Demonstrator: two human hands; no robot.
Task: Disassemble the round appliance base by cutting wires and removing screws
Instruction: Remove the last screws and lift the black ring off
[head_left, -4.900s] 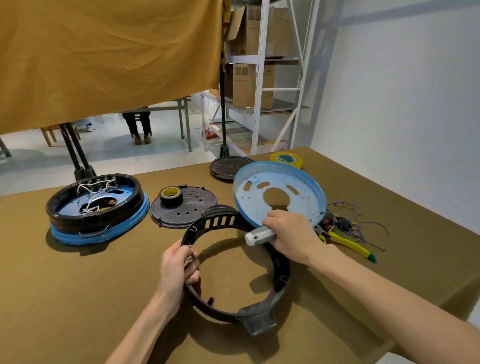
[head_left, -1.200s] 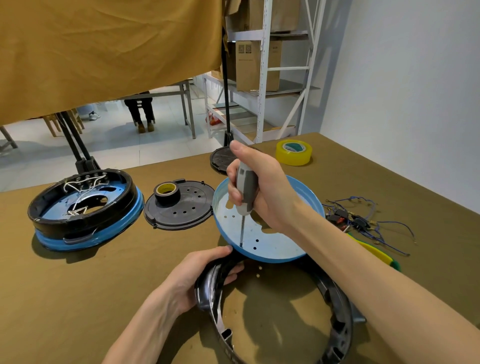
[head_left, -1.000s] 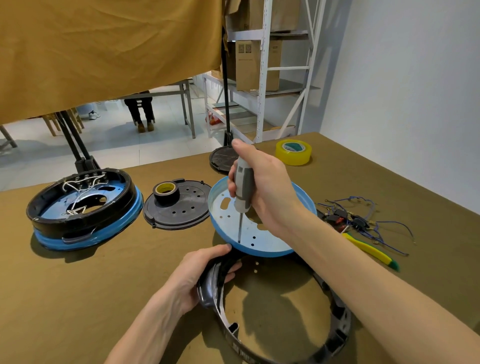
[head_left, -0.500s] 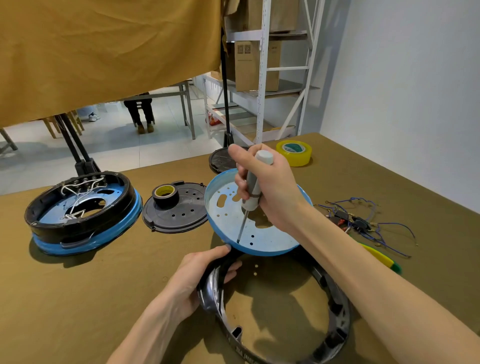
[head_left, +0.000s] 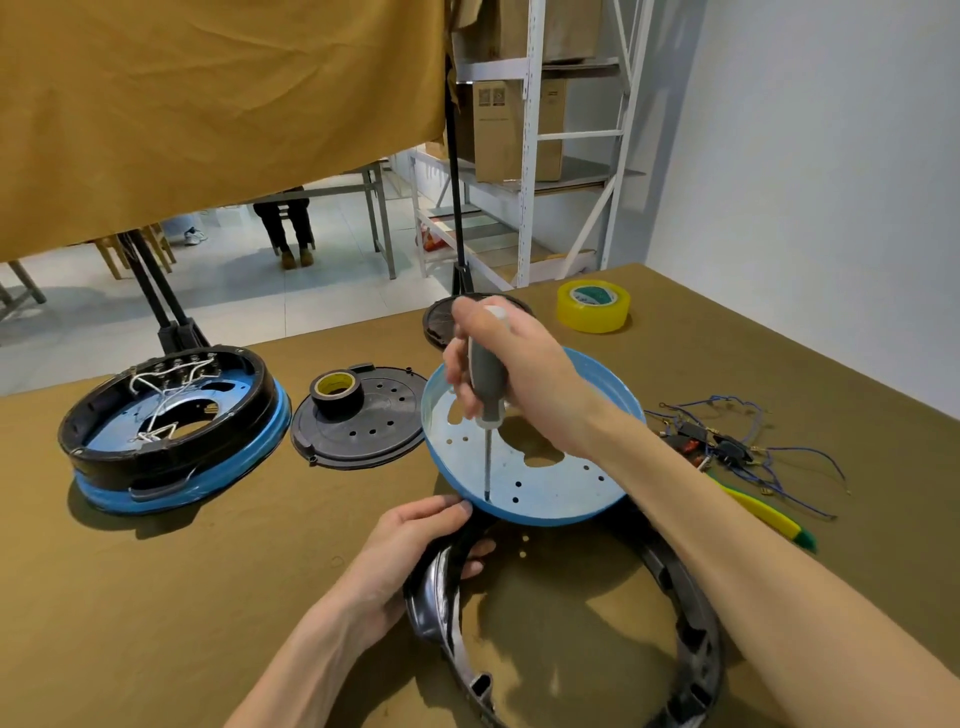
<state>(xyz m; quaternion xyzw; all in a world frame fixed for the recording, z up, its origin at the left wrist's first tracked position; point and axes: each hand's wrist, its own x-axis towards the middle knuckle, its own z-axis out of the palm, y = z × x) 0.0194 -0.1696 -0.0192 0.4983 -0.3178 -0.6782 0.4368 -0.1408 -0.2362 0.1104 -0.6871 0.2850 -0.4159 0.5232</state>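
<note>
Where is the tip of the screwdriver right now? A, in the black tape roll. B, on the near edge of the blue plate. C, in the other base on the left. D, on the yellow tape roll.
B: the right hand holds the screwdriver upright with its tip down on the blue plate near its front rim, just above the left hand gripping the black ring.

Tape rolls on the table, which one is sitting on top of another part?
The small black-and-yellow tape roll: it rests on the black perforated disc. The larger yellow tape roll sits directly on the table, far right.
</note>
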